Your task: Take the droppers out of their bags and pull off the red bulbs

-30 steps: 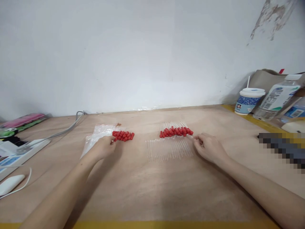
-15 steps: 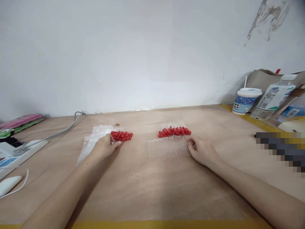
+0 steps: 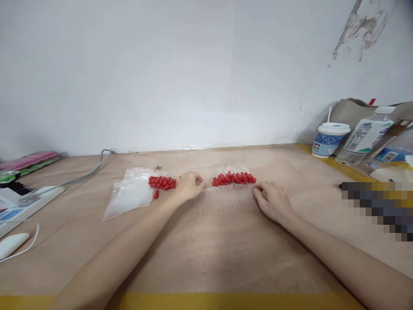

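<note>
My left hand (image 3: 190, 186) is loosely curled, with finger and thumb a little apart and nothing visible between them. It sits between a pile of red rubber bulbs (image 3: 164, 183) and the left end of a row of thin clear tubes (image 3: 224, 201). One loose red bulb (image 3: 156, 194) lies in front of the pile. Beyond the clear tubes is a row of droppers with red bulbs (image 3: 235, 178), their clear stems pointing at the wall. At the right end of both rows rests my right hand (image 3: 273, 199), fingers bent and thumb apart; nothing shows in it.
Clear plastic bags (image 3: 130, 196) lie left of the bulb pile. Farther left are a power strip (image 3: 35, 202), a grey cable (image 3: 85, 175) and a white mouse-shaped object (image 3: 13, 245). A lidded cup (image 3: 331, 140) and a plastic bottle (image 3: 366, 135) stand at the right.
My left hand has moved right, from the left end of the bulb pile to beside the tubes. A single bulb now shows in front of the pile. My right hand has barely moved.
</note>
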Available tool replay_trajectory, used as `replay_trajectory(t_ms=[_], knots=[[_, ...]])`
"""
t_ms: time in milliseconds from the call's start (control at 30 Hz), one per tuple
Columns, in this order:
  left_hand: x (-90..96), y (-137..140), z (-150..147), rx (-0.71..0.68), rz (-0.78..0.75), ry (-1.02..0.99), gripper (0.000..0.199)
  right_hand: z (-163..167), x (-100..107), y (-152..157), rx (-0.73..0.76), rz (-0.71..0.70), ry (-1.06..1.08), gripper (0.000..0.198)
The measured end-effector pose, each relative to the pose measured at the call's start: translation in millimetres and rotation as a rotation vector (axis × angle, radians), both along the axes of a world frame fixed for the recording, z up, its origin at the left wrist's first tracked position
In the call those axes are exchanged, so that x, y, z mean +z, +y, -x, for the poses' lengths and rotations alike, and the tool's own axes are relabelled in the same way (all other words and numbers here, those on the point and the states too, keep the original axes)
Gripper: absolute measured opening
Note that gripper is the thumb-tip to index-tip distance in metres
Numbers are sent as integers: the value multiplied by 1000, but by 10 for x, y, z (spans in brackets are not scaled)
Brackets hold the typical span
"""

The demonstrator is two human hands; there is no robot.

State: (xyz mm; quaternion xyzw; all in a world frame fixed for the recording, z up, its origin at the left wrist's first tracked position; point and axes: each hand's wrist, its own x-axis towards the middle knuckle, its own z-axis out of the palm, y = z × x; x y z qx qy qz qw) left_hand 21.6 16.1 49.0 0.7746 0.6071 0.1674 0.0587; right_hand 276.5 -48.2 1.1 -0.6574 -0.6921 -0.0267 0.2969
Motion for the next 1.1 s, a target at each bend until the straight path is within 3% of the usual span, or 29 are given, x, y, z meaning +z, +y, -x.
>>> replay_trajectory(t_ms=[167, 300, 467, 567, 700, 833, 933, 1100], knots=[[-67, 254, -242, 85, 135, -6, 36, -63, -14, 48, -57, -9, -10, 24], [-146, 332, -331, 106, 170, -9, 33, -56, -26, 63, -58, -30, -2, 26], [-145, 342, -298, 112, 135, -9, 31, -49, -48, 63, -50, -73, 16, 22], [-73, 232, -162, 79, 31, -1, 25, -59, -78, 75, -49, -149, 47, 19], [-48, -61, 106, -18, -133, 11, 17, -27, -109, 82, 107, -338, 140, 19], [-237, -340, 345, -256, -393, 19, 16, 87, -78, 8, 307, -469, 140, 27], [-392, -480, 414, -459, -576, 40, 14, 199, -11, -92, 436, -492, 7, 40], [-424, -595, 323, -588, -634, -10, 8, 373, 55, -200, 611, -457, -228, 47]])
